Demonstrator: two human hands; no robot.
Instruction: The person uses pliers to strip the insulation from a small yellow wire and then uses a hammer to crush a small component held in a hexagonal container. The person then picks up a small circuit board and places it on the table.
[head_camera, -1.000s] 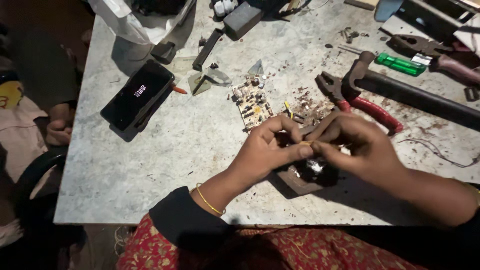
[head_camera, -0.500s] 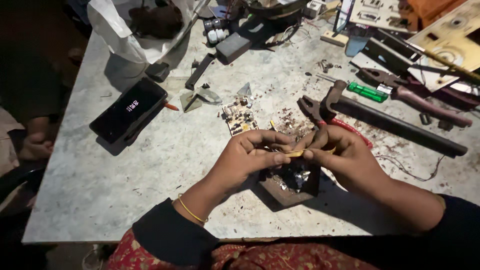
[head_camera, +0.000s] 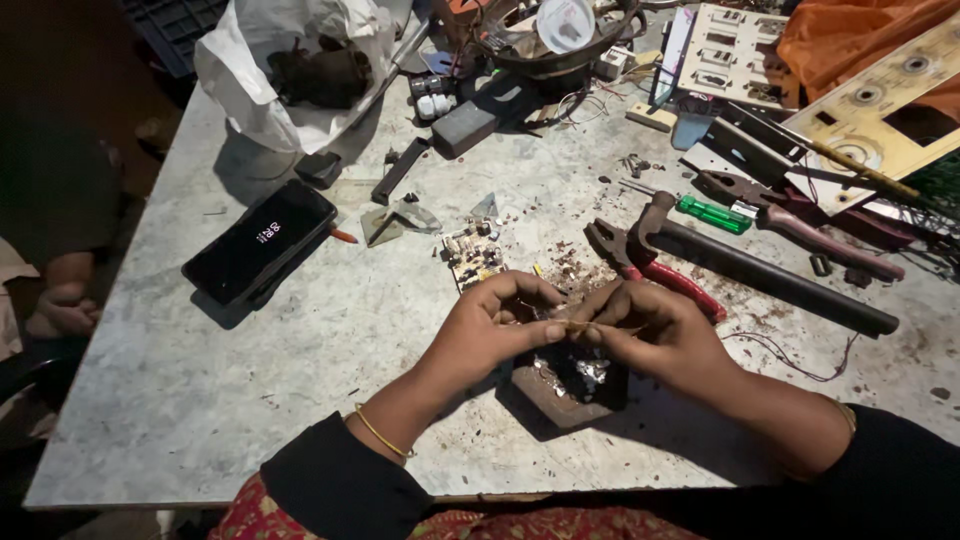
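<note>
My left hand (head_camera: 492, 328) and my right hand (head_camera: 652, 328) meet above a dark block (head_camera: 568, 388) with shiny metal bits on top. Between the fingertips of both hands I pinch a thin, pale strand (head_camera: 576, 324), like a fine wire or strip. Just beyond my hands lies a small circuit board (head_camera: 472, 254) amid brown crumbs. A gold bangle sits on my left wrist.
A black phone (head_camera: 258, 243) lies at the left on the grey marble table (head_camera: 250, 380). A hammer (head_camera: 750, 268), red-handled pliers (head_camera: 660, 270), a green lighter (head_camera: 714, 214), a white bag (head_camera: 300, 60) and yellow panels (head_camera: 870, 120) crowd the far side. Another person's hand (head_camera: 62, 305) rests at the left edge.
My hands have stayed together over the dark block, shifting slightly as they work the strand. The view has tilted up, so more of the table's far side shows.
</note>
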